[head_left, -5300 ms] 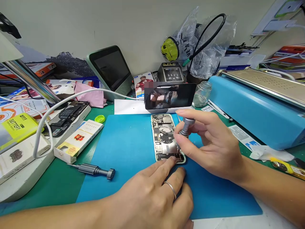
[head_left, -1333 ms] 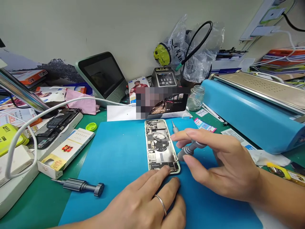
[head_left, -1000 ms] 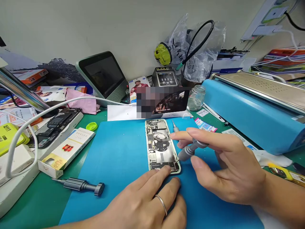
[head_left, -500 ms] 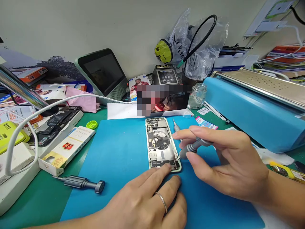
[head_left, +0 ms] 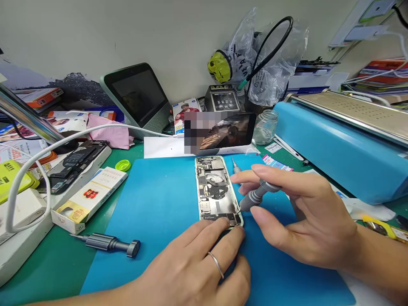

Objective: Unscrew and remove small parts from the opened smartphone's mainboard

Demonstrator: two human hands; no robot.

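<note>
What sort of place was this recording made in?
Probably a phone repair bench, though shop or home can't be told. An opened phone with exposed internals lies on a blue mat, a gray screwdriver is in the right hand, and a second screwdriver lies at the mat's left edge.

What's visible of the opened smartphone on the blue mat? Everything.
The opened smartphone lies flat on the blue mat, pale-rimmed. Inside: silvery, metal-looking surface, a dark round part mid-body, small components along the left side and top, a black strip at the near end. The left hand rests on that end; the screwdriver in the right hand reaches its right edge, tip contact unclear.
</note>
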